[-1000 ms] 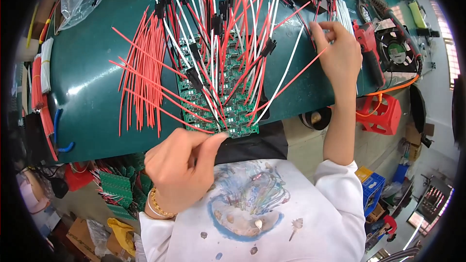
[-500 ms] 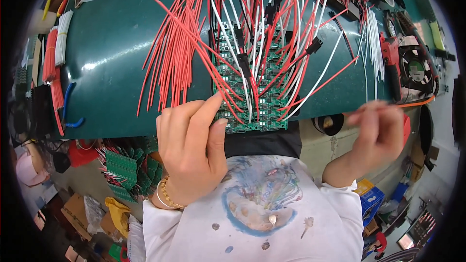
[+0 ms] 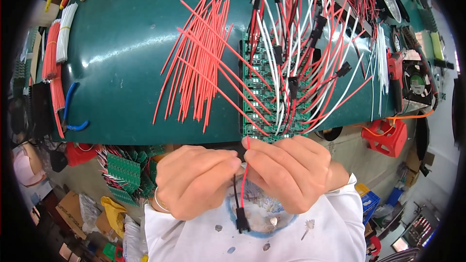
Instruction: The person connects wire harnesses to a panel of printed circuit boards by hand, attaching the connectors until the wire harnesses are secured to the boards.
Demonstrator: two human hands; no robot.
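Close together in front of the table edge, my two hands pinch a two-wire connector lead. My left hand (image 3: 194, 179) is closed on its black wire, and my right hand (image 3: 291, 172) has the red wire between thumb and fingers. Below them dangles the lead's black plug (image 3: 241, 220); the red wire's tip pokes up above my right fingertips. Just beyond my right hand lies a green circuit board panel (image 3: 249, 116), with many red and white wires and black plugs standing out of it. Left of the panel is a loose pile of red wires (image 3: 201, 82).
Bundled red wires (image 3: 50, 56), bundled white wires (image 3: 65, 31) and blue-handled pliers (image 3: 76, 127) lie at the table's left. To the right are loose white wires (image 3: 381, 68), a red tool (image 3: 395, 68) and a small fan (image 3: 417, 77). A red stool (image 3: 386, 138) stands below.
My left hand has left the panel's near edge, and my right hand has come in from the right. Both now hold the connector lead. The table has shifted rightward in view.
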